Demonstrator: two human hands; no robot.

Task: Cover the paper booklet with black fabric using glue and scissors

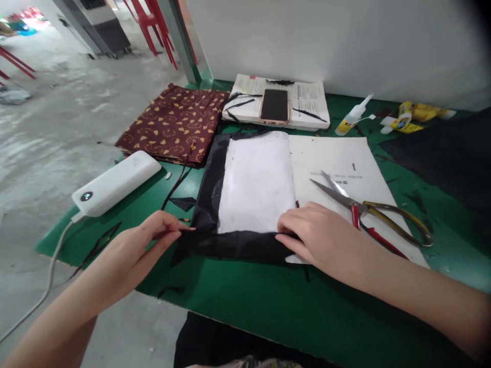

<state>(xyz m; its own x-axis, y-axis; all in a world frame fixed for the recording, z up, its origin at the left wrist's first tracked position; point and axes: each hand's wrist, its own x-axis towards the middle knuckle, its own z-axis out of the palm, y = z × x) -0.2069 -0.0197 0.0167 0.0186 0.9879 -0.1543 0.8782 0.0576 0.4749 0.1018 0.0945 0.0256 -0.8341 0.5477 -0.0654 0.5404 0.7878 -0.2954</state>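
Note:
Black fabric (238, 246) is folded over the near and left edges of a white board (257, 184) lying on the green table. At the near left corner, my left hand (159, 232) pinches the edge of the black fabric between thumb and fingers. My right hand (307, 232) has its fingers curled on the near right part of the fabric fold; thumb and fingertips press together there. Under and right of the board lies a white printed sheet (330, 153). On it rest scissors (368, 205) and a red-handled cutting tool (355, 212), beside my right forearm.
A white power bank (117, 184) with a cable lies left. Behind are a patterned maroon cloth (176, 122), a phone (274, 106) on a thick book (314, 97), a glue bottle (353, 117) and yellow tubes (401, 124). Dark fabric (445, 158) lies right; a wall stands behind.

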